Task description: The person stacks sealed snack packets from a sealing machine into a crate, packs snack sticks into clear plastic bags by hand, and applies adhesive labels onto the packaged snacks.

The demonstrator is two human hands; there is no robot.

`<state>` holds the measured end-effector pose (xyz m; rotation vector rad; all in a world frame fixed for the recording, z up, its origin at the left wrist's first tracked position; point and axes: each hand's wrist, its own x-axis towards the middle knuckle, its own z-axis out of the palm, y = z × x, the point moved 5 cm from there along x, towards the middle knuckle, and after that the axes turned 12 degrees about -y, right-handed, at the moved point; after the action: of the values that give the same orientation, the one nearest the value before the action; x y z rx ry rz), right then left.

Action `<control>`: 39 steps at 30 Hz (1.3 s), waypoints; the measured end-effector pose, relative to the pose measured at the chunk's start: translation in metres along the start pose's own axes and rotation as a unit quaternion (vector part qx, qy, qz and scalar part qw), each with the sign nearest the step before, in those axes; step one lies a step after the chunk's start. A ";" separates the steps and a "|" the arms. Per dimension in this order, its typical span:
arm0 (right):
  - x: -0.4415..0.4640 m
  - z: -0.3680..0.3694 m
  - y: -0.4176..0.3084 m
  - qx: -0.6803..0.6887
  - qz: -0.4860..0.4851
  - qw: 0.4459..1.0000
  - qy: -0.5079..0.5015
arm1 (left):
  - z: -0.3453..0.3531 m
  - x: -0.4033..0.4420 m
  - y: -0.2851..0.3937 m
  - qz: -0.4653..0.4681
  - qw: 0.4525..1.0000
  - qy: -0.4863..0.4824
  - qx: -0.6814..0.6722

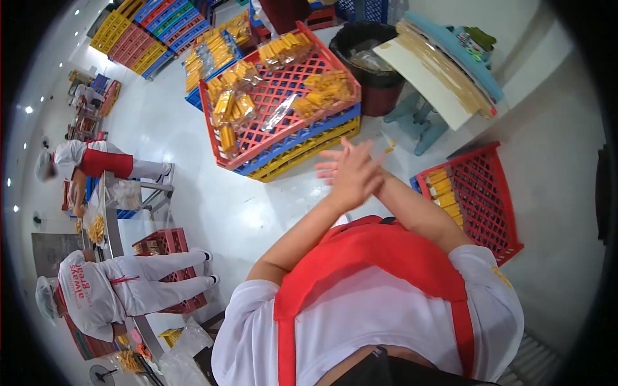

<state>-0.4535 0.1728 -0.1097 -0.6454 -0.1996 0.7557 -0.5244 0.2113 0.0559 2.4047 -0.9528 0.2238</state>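
In front of my red apron [367, 257], my left hand [358, 177] lies across my right hand [329, 166], the two touching palm to palm. The fingers of both hands are stretched out, and I see nothing held in them. Part of the right hand is hidden behind the left. Just beyond them stands a stack of crates, topped by a red crate [278, 132] over blue and yellow ones. Several clear plastic packs of yellow-orange sticks [235, 108] lie in that top crate.
To the right, a red crate [492, 193] holds more yellow packs. A dark bin [380, 90] and a blue stand with a white board [425, 80] are behind it. Two people [96, 286] [96, 159] work at a long table on the left. Stacked crates [138, 38] fill the back.
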 end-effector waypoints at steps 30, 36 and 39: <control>0.091 -0.105 -0.233 -0.357 0.177 0.914 0.080 | 0.138 0.178 -0.412 -0.470 0.824 -0.316 0.020; 0.063 -0.138 -0.256 -0.299 0.167 0.910 0.234 | 0.179 0.179 -0.475 -0.536 0.790 -0.297 0.010; 0.067 -0.144 -0.269 -0.298 0.174 0.902 0.260 | 0.205 0.168 -0.534 -0.548 0.822 -0.153 -0.013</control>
<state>-0.1946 0.0041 -0.0631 -1.4714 0.1966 0.8369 -0.0483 0.3256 -0.2851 2.5846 0.4294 -0.6081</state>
